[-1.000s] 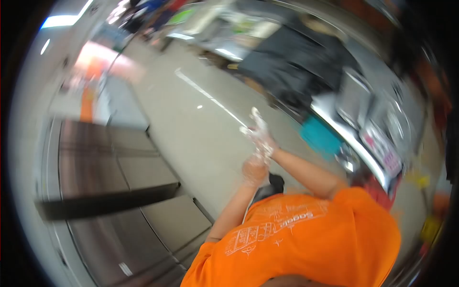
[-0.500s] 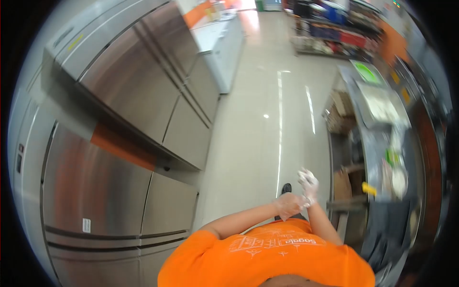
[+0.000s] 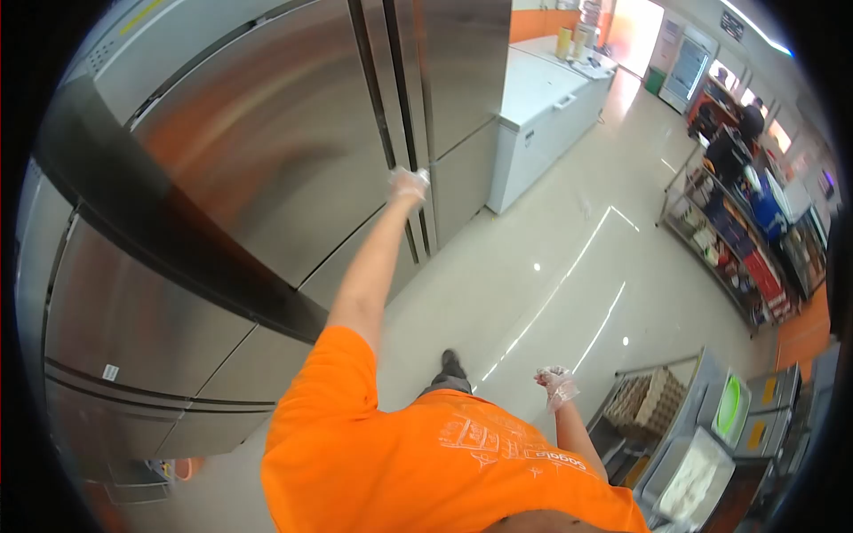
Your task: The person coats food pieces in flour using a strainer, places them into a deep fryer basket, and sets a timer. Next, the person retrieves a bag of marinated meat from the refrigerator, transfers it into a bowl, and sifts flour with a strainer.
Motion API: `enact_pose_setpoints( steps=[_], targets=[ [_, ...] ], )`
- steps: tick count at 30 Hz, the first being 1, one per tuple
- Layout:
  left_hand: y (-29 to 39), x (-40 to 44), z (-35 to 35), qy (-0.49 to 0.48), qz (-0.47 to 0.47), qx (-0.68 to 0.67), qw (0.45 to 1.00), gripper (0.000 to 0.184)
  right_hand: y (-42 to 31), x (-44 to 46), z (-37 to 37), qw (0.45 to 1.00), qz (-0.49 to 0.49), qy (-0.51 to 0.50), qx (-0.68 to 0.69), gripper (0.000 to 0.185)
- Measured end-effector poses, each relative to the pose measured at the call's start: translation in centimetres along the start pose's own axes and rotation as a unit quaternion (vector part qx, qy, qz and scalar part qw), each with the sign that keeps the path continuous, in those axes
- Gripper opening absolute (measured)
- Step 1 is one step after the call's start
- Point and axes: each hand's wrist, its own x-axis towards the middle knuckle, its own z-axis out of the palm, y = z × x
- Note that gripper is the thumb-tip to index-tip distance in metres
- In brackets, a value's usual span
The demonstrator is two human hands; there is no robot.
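Note:
My left hand (image 3: pixel 410 184), in a clear plastic glove, reaches out to the stainless steel refrigerator (image 3: pixel 258 151). Its fingers are closed on the refrigerator door handle (image 3: pixel 397 147), the upright edge strip between two doors. My right hand (image 3: pixel 557 386) hangs in front of my body on the right, above the floor. It wears a clear glove with white smears, and its fingers are curled in with nothing visible in them.
A white chest freezer (image 3: pixel 544 93) stands beyond the refrigerator. At lower right, a metal table holds a tray of white dough or flour (image 3: pixel 691 480) and a green dish (image 3: pixel 731 410), with egg trays (image 3: pixel 659 401) nearby. A loaded shelf rack (image 3: pixel 737 240) stands farther right.
My hands have come apart from each other. The left has reached out to the refrigerator handle, while the right stays in front of my body. My view has swung left.

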Motion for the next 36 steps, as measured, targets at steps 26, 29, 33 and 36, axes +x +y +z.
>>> enact_pose_setpoints(
  steps=[26,29,33,36],
  targets=[
    [-12.4,-41.8,2.0,0.438,-0.192,-0.474,0.739,0.057,-15.7,40.3,46.4,0.741,0.162,-0.635,-0.146,0.026],
    [-13.0,-51.5,-0.5,0.531,-0.144,-0.512,0.660,0.059,-23.5,34.2,52.8,0.741,0.088,-0.611,-0.264,0.017],
    [-16.1,-56.8,-4.4,0.588,-0.082,-0.522,0.612,0.063,-26.4,32.3,63.4,0.805,0.044,-0.549,-0.218,0.019],
    [-20.1,-54.3,-9.0,0.667,-0.133,-0.443,0.584,0.063,-28.8,33.9,74.0,0.821,-0.045,-0.550,-0.147,0.020]
  ],
)
